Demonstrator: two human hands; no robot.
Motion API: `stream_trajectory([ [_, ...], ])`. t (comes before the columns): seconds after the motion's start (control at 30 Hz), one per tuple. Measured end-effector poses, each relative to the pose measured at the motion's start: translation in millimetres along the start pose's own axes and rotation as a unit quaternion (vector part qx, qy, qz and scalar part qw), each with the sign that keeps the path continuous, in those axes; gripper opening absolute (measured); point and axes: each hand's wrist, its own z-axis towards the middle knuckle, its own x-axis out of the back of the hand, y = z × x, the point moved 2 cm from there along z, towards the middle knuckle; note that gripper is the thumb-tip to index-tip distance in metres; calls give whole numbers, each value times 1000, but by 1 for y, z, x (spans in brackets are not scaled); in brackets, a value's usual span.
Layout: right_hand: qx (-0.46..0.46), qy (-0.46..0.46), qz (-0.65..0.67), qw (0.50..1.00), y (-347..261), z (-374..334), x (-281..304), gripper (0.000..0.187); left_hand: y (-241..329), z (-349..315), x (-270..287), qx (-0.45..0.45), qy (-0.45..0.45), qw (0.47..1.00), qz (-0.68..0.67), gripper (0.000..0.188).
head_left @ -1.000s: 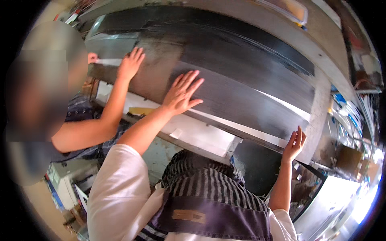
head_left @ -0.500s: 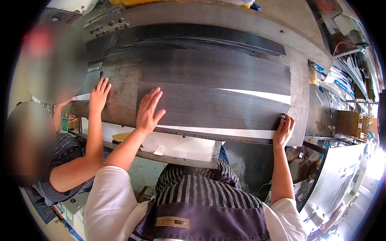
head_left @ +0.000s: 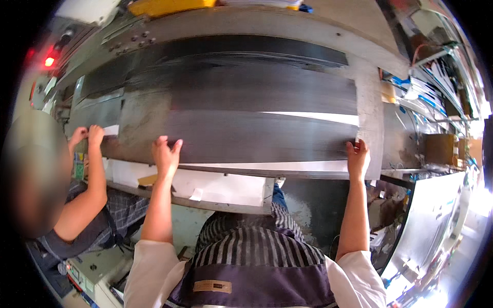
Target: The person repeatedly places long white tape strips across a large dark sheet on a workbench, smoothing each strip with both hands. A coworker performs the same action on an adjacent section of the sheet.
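Observation:
A long dark grey sheet point(head_left: 257, 136) lies across the metal-topped bench in front of me, with white strips showing along its near and far edges. At its left end is my left hand point(head_left: 167, 156), open, its thumb apart from the bent fingers. My right hand point(head_left: 359, 161) is closed at the sheet's right edge, thumb and fingers on the near corner. What lies under those fingertips is hidden. Beyond it lies another dark sheet point(head_left: 267, 87), and a darker strip point(head_left: 257, 47) runs along the back.
To my left a co-worker's hands point(head_left: 88, 134) are at a smaller grey sheet point(head_left: 102, 110) with a white end. Small dark parts point(head_left: 134, 41) sit at the back left near a yellow container point(head_left: 169, 6). An open drawer point(head_left: 221, 189) sticks out below the bench edge.
My left hand has drawn back from the top of the sheet to its left end. My right hand stays at the right corner. The co-worker's hands have come together lower left.

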Motion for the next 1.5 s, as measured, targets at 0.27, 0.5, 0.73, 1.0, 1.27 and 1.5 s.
stream_trajectory([
  [0.27,-27,-13,180,983,22,5,-2,24,-19,15,-4,163,-70,968,-179,50],
  [0.5,-12,-57,315,947,-2,30,34,21,41,49,44,147,-127,911,-363,54],
  [0.73,58,-53,232,969,-35,145,-5,17,65,140,-6,76,-77,964,-243,59],
  [1.0,68,24,-42,997,-10,143,-40,42,43,137,-35,29,-13,999,19,67],
  [1.27,2,0,-11,1000,-40,112,-26,25,34,139,-42,113,-102,981,-122,66],
  [1.5,-21,-37,21,999,-24,106,-18,31,20,120,-40,139,-143,968,-153,67],
])
